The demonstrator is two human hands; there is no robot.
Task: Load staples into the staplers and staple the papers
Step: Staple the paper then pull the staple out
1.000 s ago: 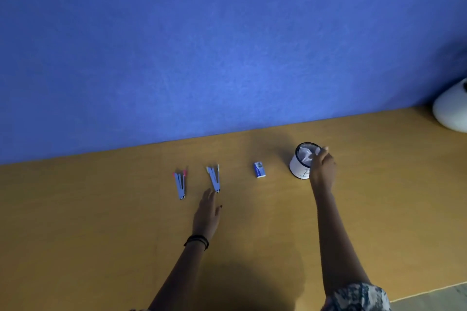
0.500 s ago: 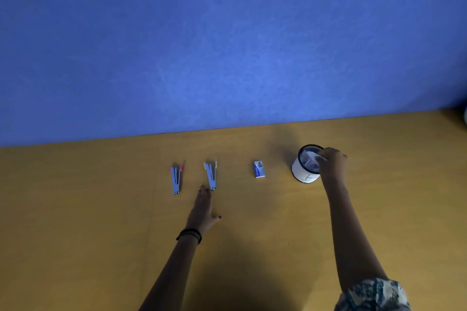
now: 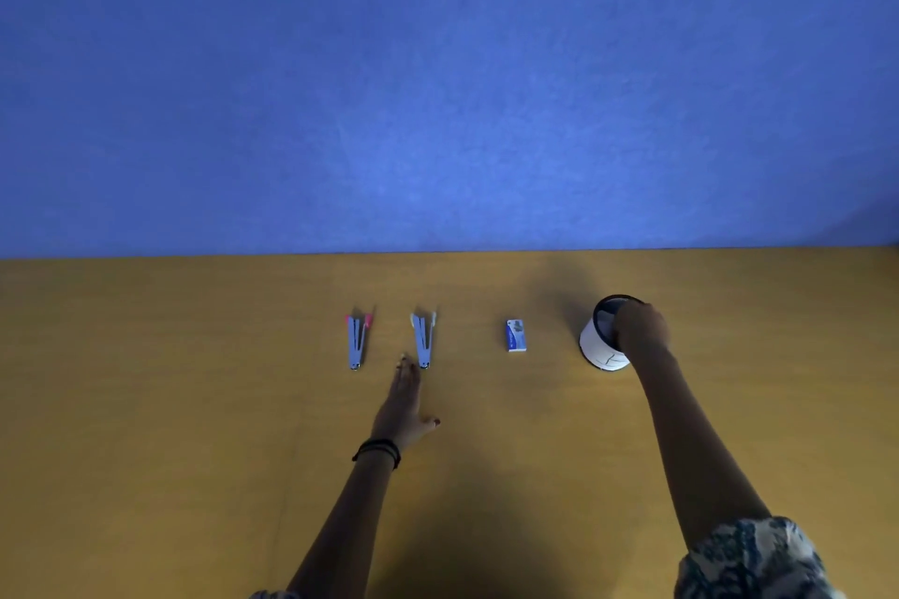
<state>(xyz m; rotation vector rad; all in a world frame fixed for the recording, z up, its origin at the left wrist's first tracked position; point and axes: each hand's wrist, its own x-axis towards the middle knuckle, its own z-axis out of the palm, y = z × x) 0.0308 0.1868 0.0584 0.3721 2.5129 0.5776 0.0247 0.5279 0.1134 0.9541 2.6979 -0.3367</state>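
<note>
Two grey-blue staplers lie spread open in V shapes on the wooden table: one with pink tips (image 3: 356, 340) on the left, one with yellow tips (image 3: 423, 339) to its right. A small blue-and-white staple box (image 3: 515, 335) lies further right. Beyond it stands a white cup (image 3: 596, 345) with pale papers (image 3: 605, 319) inside. My left hand (image 3: 404, 409) lies flat on the table, its straight fingertips just short of the yellow-tipped stapler's hinge end. My right hand (image 3: 639, 331) reaches over the cup's right rim with its fingers down inside, so their grip is hidden.
A blue wall (image 3: 438, 88) rises right behind the table's far edge. The bare wooden tabletop (image 3: 170, 404) stretches left of the staplers and right of the cup. A black band circles my left wrist (image 3: 377, 450).
My right hand has sunk from the cup's rim deeper into the cup. My left hand has stayed flat by the yellow-tipped stapler. The view has swung, and the white object at the far right is out of sight.
</note>
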